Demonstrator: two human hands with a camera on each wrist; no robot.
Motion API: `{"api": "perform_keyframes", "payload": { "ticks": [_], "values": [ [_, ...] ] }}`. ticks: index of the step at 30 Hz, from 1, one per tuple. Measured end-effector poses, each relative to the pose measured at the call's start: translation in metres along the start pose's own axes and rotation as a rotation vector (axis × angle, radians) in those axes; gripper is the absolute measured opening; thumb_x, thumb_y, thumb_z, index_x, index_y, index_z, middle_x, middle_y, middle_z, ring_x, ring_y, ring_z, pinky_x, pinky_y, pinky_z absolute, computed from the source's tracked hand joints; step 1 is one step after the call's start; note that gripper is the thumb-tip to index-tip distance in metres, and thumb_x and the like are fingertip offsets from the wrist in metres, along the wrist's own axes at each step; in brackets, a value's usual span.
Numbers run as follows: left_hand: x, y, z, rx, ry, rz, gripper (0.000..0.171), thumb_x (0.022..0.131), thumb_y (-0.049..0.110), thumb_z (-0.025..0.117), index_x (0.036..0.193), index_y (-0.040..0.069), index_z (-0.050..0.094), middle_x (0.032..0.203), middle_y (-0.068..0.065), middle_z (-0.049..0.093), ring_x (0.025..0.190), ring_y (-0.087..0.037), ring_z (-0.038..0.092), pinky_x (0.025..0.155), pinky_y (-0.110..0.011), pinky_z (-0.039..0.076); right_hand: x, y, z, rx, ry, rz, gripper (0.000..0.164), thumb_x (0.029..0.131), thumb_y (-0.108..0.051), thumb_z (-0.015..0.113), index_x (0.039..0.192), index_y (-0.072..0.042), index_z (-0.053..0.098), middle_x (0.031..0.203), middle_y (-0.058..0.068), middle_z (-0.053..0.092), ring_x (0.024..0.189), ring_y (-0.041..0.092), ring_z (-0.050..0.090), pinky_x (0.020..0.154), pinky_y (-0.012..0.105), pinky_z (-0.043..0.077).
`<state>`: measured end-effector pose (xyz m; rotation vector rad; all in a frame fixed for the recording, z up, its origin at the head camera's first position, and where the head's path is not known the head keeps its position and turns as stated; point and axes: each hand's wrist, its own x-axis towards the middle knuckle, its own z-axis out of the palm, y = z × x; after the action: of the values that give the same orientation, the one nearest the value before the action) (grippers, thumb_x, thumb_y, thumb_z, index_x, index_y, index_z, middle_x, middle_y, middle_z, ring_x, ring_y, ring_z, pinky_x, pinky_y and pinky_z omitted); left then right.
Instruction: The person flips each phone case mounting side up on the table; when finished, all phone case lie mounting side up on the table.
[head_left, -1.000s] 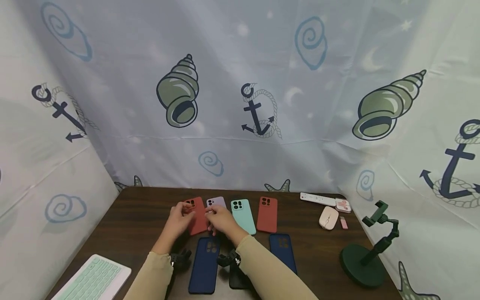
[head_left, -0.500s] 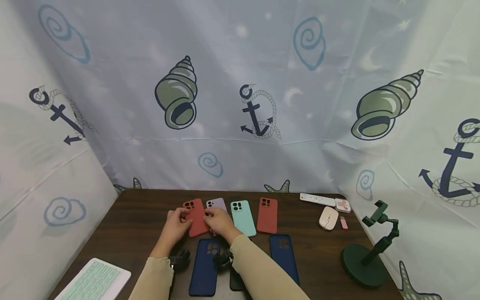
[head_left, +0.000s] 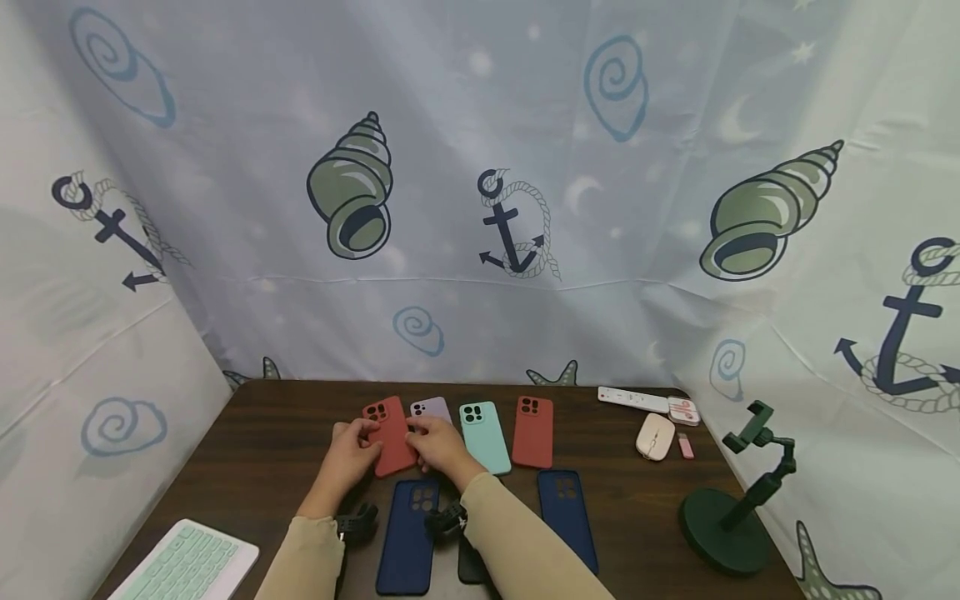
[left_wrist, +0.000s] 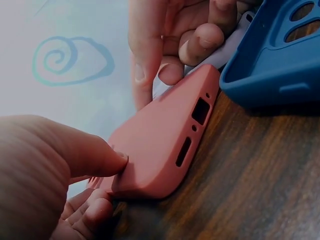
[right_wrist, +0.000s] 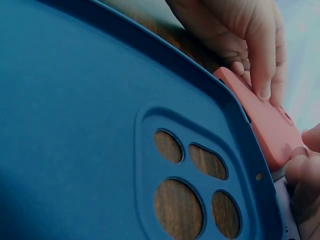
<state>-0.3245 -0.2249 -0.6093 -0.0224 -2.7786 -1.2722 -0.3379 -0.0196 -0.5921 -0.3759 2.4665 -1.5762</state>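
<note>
A red phone case (head_left: 392, 446) lies at the left end of a back row on the dark wooden table. My left hand (head_left: 349, 457) pinches its left edge; in the left wrist view the thumb (left_wrist: 102, 157) presses on the back of the case and the fingers curl at its side. From the opposite edge my right hand (head_left: 441, 444) holds the same case, its fingertips at the rim. Partly behind the right hand is a lavender phone case (head_left: 432, 407). A blue phone case (head_left: 406, 537) lies nearer, between the forearms, its inside facing up.
A mint phone case (head_left: 486, 440) and another red phone case (head_left: 533, 433) continue the row. Another blue case (head_left: 566, 508) and a black, partly hidden item (head_left: 470, 567) lie nearer. A keyboard (head_left: 183, 562) is at left; a mouse (head_left: 656, 437), white remote (head_left: 632, 398) and green stand (head_left: 723, 531) are at right.
My left hand has slid down from near the camera cutouts to the red case's left edge. My right hand has shifted slightly left onto its right edge. The case has turned and moved slightly nearer.
</note>
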Motion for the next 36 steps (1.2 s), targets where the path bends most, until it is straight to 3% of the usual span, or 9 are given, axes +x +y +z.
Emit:
{"api": "perform_keyframes", "payload": {
  "ticks": [7,15,20,27,32,36],
  "values": [
    [-0.001,0.001,-0.001,-0.025,-0.012,-0.006,0.037,0.094,0.015,0.068,0.129,0.004,0.059,0.124,-0.02,0.042,0.1,-0.028,0.057,0.079,-0.031,0.048,0.001,0.003,-0.002,0.104,-0.031,0.017,0.039,0.103,-0.021,0.058,0.142,-0.02,0.06,0.052,-0.003,0.042,0.038,0.013,0.031,0.041,0.029,0.033],
    [0.0,0.003,-0.003,-0.03,-0.018,-0.011,0.038,0.095,0.016,0.067,0.13,0.004,0.058,0.125,-0.02,0.044,0.099,-0.026,0.056,0.079,-0.03,0.047,0.003,0.003,-0.002,0.177,-0.028,0.026,0.04,0.102,-0.02,0.06,0.142,-0.024,0.061,0.068,0.001,0.053,0.042,0.012,0.038,0.041,0.027,0.035],
    [0.0,0.004,-0.006,-0.057,-0.034,-0.004,0.038,0.097,0.019,0.066,0.131,0.003,0.057,0.126,-0.02,0.044,0.098,-0.025,0.056,0.077,-0.028,0.048,0.003,0.003,-0.003,0.217,-0.029,0.02,0.043,0.102,-0.014,0.057,0.142,-0.03,0.06,0.065,0.001,0.051,0.044,0.015,0.04,0.041,0.028,0.034],
    [-0.003,0.005,-0.01,-0.061,-0.069,-0.002,0.05,0.1,0.038,0.064,0.134,0.004,0.052,0.127,-0.021,0.043,0.1,-0.026,0.058,0.075,-0.03,0.05,0.001,0.002,-0.003,0.215,-0.047,0.0,0.044,0.103,-0.018,0.057,0.141,-0.038,0.059,0.07,0.001,0.052,0.047,0.015,0.043,0.044,0.029,0.036],
    [-0.004,0.009,-0.015,-0.073,-0.115,-0.028,0.071,0.095,0.059,0.061,0.14,0.005,0.048,0.131,-0.022,0.044,0.109,-0.03,0.06,0.083,-0.037,0.055,0.001,0.005,-0.004,0.191,-0.076,-0.039,0.042,0.102,-0.029,0.061,0.142,-0.041,0.057,0.082,0.015,0.058,0.047,0.016,0.047,0.044,0.03,0.04],
    [-0.006,0.017,-0.019,-0.053,-0.143,-0.067,0.083,0.091,0.069,0.058,0.142,0.004,0.045,0.135,-0.024,0.043,0.118,-0.035,0.054,0.088,-0.045,0.053,0.0,0.002,-0.007,0.158,-0.111,-0.032,0.043,0.101,-0.036,0.062,0.142,-0.045,0.055,0.092,0.021,0.061,0.051,0.018,0.052,0.046,0.032,0.048]
  ]
}}
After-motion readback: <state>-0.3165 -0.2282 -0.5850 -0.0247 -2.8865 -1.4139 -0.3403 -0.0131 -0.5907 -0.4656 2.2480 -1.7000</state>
